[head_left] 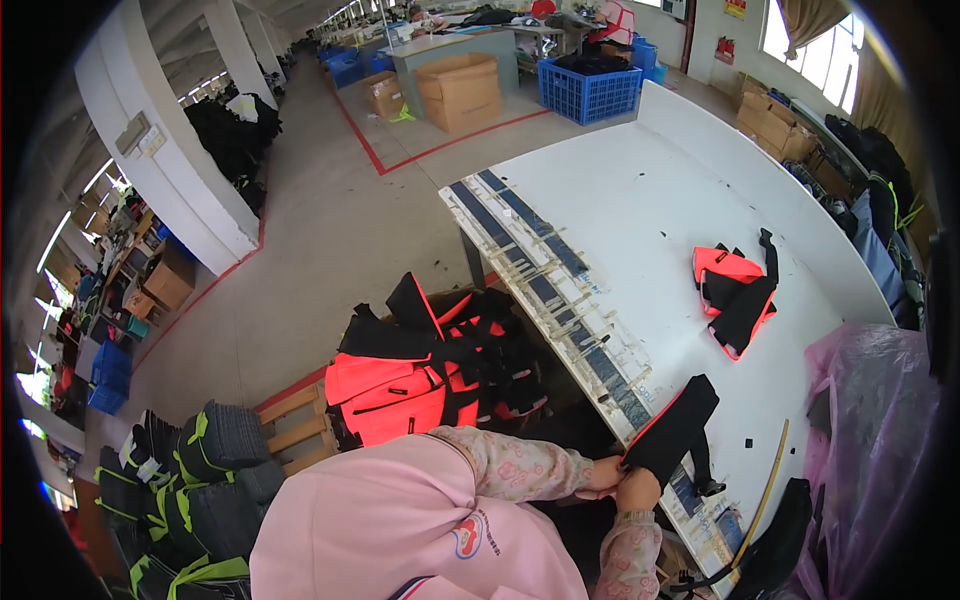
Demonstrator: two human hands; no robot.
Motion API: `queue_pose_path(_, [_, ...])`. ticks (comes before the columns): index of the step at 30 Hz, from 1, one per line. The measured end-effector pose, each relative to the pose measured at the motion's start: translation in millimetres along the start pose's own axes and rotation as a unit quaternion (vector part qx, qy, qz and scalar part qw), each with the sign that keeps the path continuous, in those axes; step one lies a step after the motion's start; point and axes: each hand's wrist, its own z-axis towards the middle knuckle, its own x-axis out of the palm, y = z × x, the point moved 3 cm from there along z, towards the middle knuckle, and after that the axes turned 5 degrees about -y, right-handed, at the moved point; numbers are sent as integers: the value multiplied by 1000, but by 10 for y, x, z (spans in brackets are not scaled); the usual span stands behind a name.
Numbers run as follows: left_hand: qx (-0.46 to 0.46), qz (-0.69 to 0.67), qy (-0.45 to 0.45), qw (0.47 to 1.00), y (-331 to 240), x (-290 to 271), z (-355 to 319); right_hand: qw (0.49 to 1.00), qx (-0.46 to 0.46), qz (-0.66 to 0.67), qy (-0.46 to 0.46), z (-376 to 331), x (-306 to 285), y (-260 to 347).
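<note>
A black padded fabric piece (pixel 672 432) with a bright coral edge slants over the near edge of the white table. Its lower end is between my hands. My left hand (pixel 602 476) is closed on its lower left corner, with the fingertips partly hidden. Close beside it, my right hand (pixel 638 491) is bent round the same end, its fingers mostly covered by the back of the hand. A black strap with a buckle (pixel 711 488) hangs off the piece onto the tabletop. Farther up the table lie similar coral and black pieces (pixel 738 297), loosely stacked.
Left of the table, a heap of coral and black pieces (pixel 390 395) fills a container beside a wooden pallet (pixel 300 435). Bundles of dark fabric (pixel 215 440) tied with lime strips stand at lower left. Purple plastic sheeting (pixel 870 430) and a yellow stick (pixel 765 490) are at right.
</note>
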Motion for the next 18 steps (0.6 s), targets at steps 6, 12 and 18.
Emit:
queue_pose_path(6, [0, 17, -34, 999, -114, 18, -48, 979, -110, -138, 99, 175, 69, -98])
queue_pose_path(12, [10, -119, -61, 991, 88, 80, 11, 980, -119, -128, 96, 165, 112, -193])
queue_pose_path(18, [26, -124, -82, 989, 2, 36, -24, 980, -75, 171, 63, 44, -251, -70])
